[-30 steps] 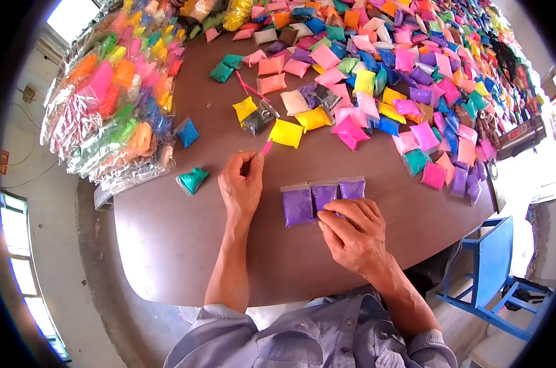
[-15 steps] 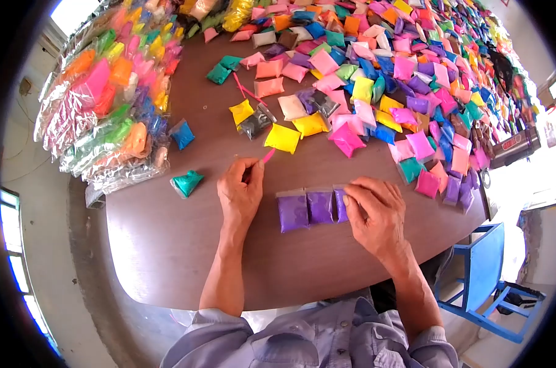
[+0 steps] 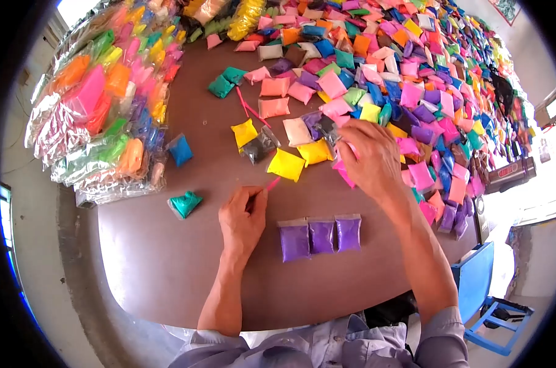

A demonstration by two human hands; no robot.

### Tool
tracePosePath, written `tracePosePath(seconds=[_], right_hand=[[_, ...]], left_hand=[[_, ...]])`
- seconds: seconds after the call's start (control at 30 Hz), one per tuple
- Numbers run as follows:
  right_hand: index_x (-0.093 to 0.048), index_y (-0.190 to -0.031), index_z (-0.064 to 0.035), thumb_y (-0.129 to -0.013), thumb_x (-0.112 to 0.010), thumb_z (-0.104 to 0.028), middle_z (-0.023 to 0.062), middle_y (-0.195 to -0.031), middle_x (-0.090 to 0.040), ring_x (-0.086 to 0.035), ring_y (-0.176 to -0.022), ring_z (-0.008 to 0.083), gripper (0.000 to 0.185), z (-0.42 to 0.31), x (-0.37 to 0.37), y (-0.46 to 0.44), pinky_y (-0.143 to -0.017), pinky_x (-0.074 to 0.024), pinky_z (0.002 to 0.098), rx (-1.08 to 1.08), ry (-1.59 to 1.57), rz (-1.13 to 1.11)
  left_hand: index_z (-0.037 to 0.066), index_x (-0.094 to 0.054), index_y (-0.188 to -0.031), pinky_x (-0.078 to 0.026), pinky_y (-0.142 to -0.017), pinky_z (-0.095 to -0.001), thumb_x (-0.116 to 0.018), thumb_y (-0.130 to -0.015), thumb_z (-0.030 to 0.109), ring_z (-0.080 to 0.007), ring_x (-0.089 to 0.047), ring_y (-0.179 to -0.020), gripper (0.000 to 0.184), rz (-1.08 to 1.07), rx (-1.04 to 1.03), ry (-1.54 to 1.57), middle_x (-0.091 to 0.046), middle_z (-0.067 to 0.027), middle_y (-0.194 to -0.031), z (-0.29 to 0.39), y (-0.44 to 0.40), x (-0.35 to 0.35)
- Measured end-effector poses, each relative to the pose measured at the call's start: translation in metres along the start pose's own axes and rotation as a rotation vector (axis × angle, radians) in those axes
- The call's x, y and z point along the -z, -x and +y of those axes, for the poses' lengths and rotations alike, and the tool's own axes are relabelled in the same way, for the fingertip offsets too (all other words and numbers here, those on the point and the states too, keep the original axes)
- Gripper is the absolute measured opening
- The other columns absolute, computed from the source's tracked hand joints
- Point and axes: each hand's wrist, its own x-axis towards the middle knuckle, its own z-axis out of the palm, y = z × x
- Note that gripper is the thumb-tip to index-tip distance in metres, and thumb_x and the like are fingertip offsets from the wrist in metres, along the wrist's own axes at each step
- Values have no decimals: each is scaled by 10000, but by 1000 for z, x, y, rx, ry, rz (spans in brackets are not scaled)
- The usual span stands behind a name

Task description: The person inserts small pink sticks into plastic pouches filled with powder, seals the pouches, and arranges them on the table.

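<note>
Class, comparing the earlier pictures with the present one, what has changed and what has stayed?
The right hand has left the three purple packets and reached forward to the packet pile; whether it grips anything there is unclear. The left hand still holds the pink strip, and the purple packets remain in their row.

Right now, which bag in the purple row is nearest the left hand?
The leftmost purple bag; the middle bag and rightmost bag lie farther from the left hand.
</note>
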Motion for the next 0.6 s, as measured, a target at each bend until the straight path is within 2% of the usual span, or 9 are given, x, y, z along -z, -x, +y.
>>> tracePosePath(seconds=[0.27, 0.4, 0.6], right_hand=[[-767, -1031, -68, -880, -714, -99, 79, -1081, -745, -706, -1029, 301, 163, 31, -45, -66, -936, -513, 453, 56, 48, -3], [-770, -1033, -70, -860, -736, -112, 81, -1132, -727, -679, -1105, 287, 181, 44, -56, -79, -982, -486, 444, 69, 108, -17], [-768, -1026, -70, -850, -735, -111, 81, -1137, -719, -664, -1121, 298, 184, 54, -78, -106, -987, -476, 456, 105, 79, 0]], left_hand=[[-4, -723, -969, -540, -653, -306, -789, -913, 49, -190, -679, -693, 101, -30, 59, -7, -719, -129, -847, 1, -5, 3], [-2, -718, -969, -533, -650, -301, -791, -910, 42, -185, -674, -696, 104, -48, 113, 5, -714, -123, -840, 4, -7, 3], [-3, -721, -954, -510, -630, -292, -789, -909, 30, -174, -643, -668, 89, -52, 115, 33, -703, -112, -825, 4, -6, 3]])
